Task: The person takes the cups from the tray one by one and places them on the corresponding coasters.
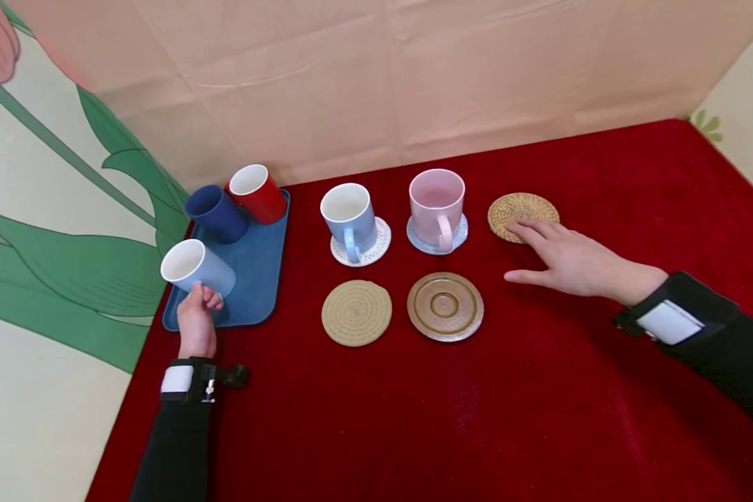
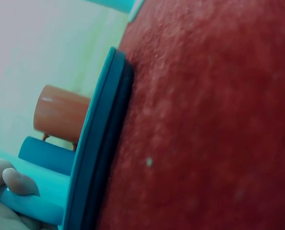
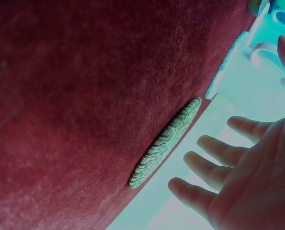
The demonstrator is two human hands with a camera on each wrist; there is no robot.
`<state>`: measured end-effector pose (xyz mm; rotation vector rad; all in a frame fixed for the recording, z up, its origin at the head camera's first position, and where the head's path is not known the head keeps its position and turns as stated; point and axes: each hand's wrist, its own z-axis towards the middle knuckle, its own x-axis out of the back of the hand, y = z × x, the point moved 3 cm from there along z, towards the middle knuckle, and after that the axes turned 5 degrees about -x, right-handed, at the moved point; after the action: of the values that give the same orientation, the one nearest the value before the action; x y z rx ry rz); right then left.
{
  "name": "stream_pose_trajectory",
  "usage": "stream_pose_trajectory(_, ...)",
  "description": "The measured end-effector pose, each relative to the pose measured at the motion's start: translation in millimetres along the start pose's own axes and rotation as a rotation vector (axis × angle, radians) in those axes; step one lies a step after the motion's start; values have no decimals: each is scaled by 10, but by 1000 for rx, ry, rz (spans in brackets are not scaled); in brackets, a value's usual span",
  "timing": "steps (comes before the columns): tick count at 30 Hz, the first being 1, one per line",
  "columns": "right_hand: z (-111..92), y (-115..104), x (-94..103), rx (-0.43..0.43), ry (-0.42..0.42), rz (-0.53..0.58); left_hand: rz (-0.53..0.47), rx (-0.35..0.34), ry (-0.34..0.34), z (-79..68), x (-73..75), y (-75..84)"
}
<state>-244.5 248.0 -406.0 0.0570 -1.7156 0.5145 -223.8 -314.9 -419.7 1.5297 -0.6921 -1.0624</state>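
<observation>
At the left, my left hand (image 1: 197, 322) grips the handle of a light blue mug (image 1: 213, 274) that stands over the near part of a blue tray (image 1: 259, 289). The left wrist view shows fingers (image 2: 20, 182) curled round that handle; whether the mug's base touches the tray is hidden behind the rim. A dark blue mug (image 1: 226, 219) and a red mug (image 1: 266, 199) stand behind it on the tray. On the right, my right hand (image 1: 580, 265) hovers with spread fingers beside and partly over a round woven coaster (image 1: 517, 209), holding nothing; the right wrist view shows them apart from the coaster (image 3: 166, 143).
A blue-and-white mug (image 1: 354, 226) sits on a speckled white coaster (image 1: 376, 247), and a pink mug (image 1: 433, 213) on a pale blue coaster (image 1: 422, 244). Nearer lie a beige rope coaster (image 1: 356, 314) and a brown wooden coaster (image 1: 445, 324) on the red tablecloth (image 1: 383, 418).
</observation>
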Motion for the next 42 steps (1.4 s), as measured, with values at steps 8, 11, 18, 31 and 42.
stream_pose_trajectory(8,-15,-3,1,3,12,2,-35,-27,84,-2,-31,-35)
stream_pose_trajectory(11,-13,-2,3,1,9,1,-61,-41,109,-19,-49,-36)
stream_pose_trajectory(18,4,24,23,-12,-1,-5,-97,-86,129,-66,-133,-13)
stream_pose_trajectory(31,263,375,85,-98,0,8,-68,-232,-18,-291,-555,157)
stream_pose_trajectory(42,510,668,101,-220,-104,14,-61,-318,-221,-528,-1063,403)
